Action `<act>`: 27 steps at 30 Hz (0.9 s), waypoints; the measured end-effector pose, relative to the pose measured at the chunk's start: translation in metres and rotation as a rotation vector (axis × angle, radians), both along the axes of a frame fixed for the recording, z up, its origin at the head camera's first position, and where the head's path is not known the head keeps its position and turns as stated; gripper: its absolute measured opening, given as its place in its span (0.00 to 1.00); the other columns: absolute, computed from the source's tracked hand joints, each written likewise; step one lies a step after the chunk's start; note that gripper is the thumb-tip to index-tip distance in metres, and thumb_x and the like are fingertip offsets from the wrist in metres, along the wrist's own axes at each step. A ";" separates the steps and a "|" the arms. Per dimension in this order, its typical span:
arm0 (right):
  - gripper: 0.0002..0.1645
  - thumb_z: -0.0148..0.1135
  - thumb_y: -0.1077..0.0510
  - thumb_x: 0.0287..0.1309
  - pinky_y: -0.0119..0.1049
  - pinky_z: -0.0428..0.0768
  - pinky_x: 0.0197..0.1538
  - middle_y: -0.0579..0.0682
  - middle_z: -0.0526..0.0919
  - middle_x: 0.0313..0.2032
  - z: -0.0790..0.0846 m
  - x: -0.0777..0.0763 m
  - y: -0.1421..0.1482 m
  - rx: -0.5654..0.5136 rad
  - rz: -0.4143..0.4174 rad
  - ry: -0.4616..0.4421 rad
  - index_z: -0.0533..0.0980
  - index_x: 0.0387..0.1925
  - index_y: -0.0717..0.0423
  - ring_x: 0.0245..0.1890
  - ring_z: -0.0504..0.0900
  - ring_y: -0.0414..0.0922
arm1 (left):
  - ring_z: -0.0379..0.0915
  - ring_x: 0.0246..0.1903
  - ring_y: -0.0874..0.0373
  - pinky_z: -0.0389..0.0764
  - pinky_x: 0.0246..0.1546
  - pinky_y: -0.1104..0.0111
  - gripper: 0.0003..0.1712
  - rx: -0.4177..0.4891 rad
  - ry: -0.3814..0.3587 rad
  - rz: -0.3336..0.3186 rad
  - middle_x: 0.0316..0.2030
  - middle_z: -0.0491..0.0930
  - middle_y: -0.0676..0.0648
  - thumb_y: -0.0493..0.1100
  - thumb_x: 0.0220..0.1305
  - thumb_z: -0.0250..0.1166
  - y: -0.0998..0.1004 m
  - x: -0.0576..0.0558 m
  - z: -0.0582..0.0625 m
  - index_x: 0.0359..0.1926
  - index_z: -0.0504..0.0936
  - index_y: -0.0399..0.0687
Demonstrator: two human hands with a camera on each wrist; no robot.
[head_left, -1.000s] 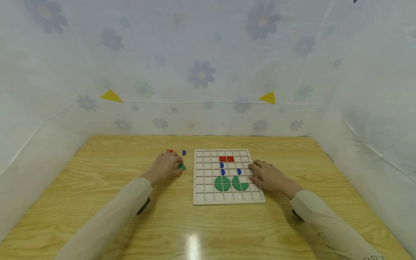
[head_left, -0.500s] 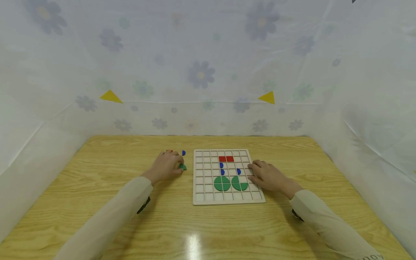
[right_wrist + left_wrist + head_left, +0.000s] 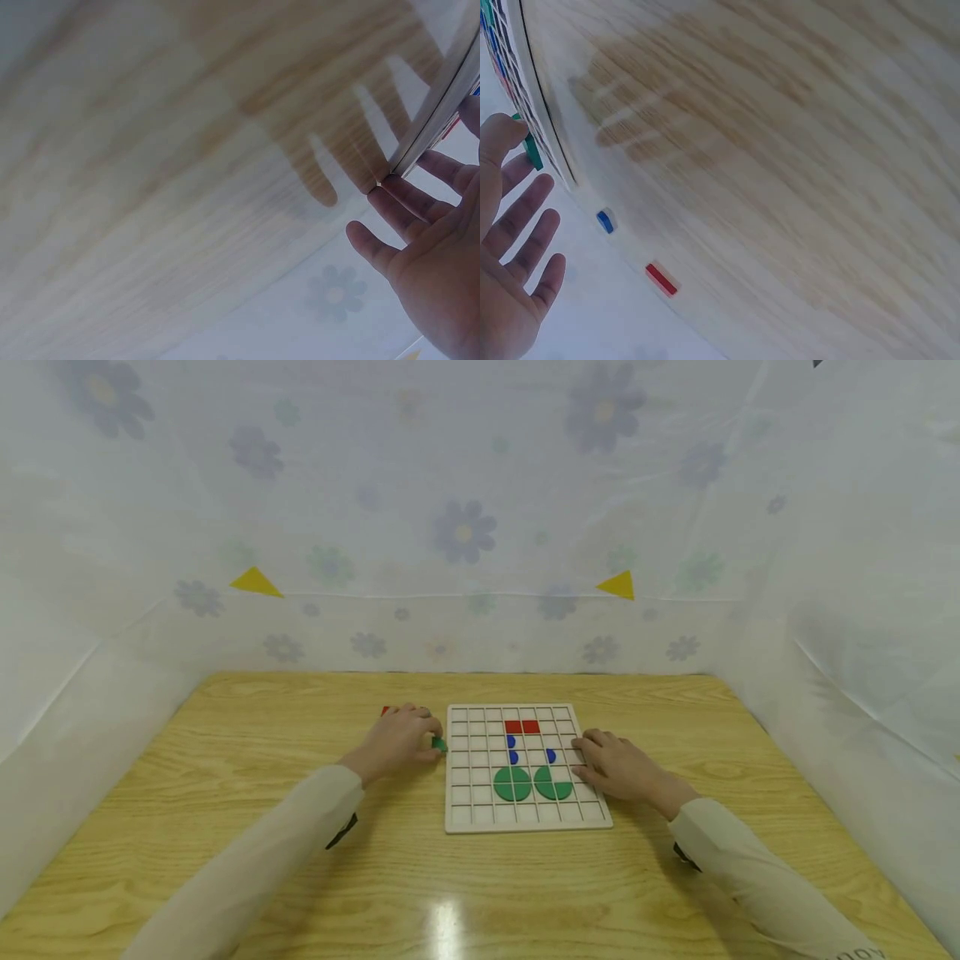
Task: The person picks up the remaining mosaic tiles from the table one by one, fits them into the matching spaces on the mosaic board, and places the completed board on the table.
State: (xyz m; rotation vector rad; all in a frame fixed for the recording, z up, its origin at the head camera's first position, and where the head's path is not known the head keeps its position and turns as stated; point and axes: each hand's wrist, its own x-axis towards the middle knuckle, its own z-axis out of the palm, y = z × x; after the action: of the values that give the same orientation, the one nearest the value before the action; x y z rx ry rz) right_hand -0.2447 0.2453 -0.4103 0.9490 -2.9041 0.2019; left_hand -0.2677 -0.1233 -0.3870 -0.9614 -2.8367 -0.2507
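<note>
My left hand (image 3: 401, 742) pinches a green quarter-circle tile (image 3: 439, 744) between thumb and forefinger, just off the left edge of the pale grid board (image 3: 467, 815). In the left wrist view the tile (image 3: 532, 152) overlaps the board's side, and the other fingers are spread. On the board lie a full green circle (image 3: 503, 774) made of quarter tiles, a three-quarter green circle (image 3: 544, 789), two red squares (image 3: 531, 727) and blue half-circle tiles (image 3: 513, 757). My right hand (image 3: 621, 766) rests at the board's right edge, its fingertips touching the side.
A red tile (image 3: 661, 279) and a blue half-circle tile (image 3: 605, 221) lie on the wooden table (image 3: 390, 885) beyond my left hand; the head view mostly hides them. White flowered sheeting (image 3: 465, 635) rises behind the table and along both sides.
My left hand has moved right toward the board, carrying the green tile, and now covers the loose blue piece in the head view. The right hand and board stay put.
</note>
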 end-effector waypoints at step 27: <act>0.28 0.51 0.48 0.63 0.56 0.69 0.53 0.61 0.70 0.55 0.002 0.001 -0.002 -0.002 -0.014 -0.023 0.67 0.59 0.60 0.55 0.71 0.57 | 0.71 0.44 0.55 0.71 0.46 0.59 0.13 -0.021 0.021 -0.165 0.42 0.79 0.53 0.54 0.56 0.64 0.069 0.010 -0.002 0.40 0.81 0.56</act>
State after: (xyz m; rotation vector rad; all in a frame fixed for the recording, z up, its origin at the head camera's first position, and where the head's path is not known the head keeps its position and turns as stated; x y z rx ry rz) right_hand -0.2438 0.2431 -0.4080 0.9327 -2.9304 0.2159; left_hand -0.2579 -0.0547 -0.3886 -1.1975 -2.7491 -0.2266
